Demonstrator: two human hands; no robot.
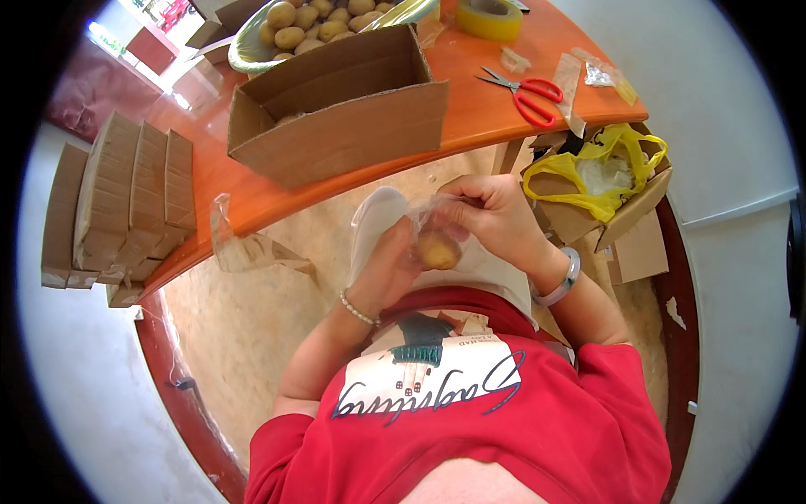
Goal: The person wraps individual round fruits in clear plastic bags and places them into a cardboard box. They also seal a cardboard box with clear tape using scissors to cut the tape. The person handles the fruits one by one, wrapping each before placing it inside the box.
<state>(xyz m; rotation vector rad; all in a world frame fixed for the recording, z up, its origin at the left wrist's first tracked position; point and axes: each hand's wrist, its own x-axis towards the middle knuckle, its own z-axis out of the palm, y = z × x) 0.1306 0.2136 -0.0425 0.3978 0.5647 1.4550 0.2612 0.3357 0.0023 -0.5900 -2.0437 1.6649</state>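
Above my lap, a potato [439, 251] sits inside a clear plastic bag [423, 217]. My left hand [393, 252] wraps around the bag's side and the potato. The upper edge of the bag is pinched between the thumb and fingers of my right hand [488, 214]. Beyond my hands an open cardboard box [340, 129] stands at the table's near edge; something pale shows inside it, mostly hidden by the front wall. Behind that box, a lined basin [249, 47] holds many potatoes [289, 38].
Red-handled scissors [526, 94], a roll of yellow tape [490, 19] and tape scraps lie on the orange table [472, 113]. Several cardboard boxes [119, 195] stand stacked at the left. At the right, a carton [567, 223] holds a yellow plastic bag [604, 205]. Tape strips [252, 246] hang off the table's edge.
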